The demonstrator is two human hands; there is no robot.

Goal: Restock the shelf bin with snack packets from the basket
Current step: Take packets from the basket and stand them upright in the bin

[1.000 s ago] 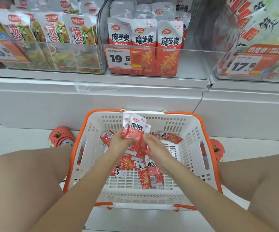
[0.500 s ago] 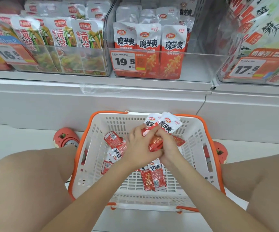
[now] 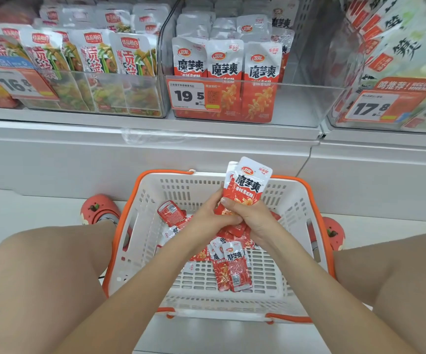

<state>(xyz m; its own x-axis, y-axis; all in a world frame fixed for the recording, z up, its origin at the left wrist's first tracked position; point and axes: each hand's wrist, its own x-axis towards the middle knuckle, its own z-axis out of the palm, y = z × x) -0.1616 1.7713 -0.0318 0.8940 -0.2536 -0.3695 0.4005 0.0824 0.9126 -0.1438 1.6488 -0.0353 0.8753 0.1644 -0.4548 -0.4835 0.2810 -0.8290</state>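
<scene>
A clear plastic shelf bin (image 3: 296,103) sits on the white shelf straight ahead, with red-and-white snack packets standing upright in its left part and an orange-bordered price tag (image 3: 194,95) reading 19.5 on its front wall. The right part of the bin shows bare floor. To its left another clear bin (image 3: 91,93) holds green-and-white vegetable snack packs, and to the right a third bin (image 3: 385,103) carries a 17.8 tag. Below the shelf, a white perforated plastic basket with an orange rim (image 3: 296,205) stands on the pale floor between the person's bare knees, with a red clog-style shoe (image 3: 99,209) at its left and another (image 3: 333,233) at its right.

Both forearms reach forward and meet above the middle of the basket. The left hand (image 3: 209,218) and the right hand (image 3: 254,218) press together, fingers curled around the lower end of a small bunch of red-and-white snack packets (image 3: 249,182). The bunch stands upright and leans slightly right, its white tops rising over the basket's far rim, well below the shelf bin.

More loose red snack packets (image 3: 232,269) lie scattered on the basket floor beneath and just beside the hands, some face up, some showing their backs.
</scene>
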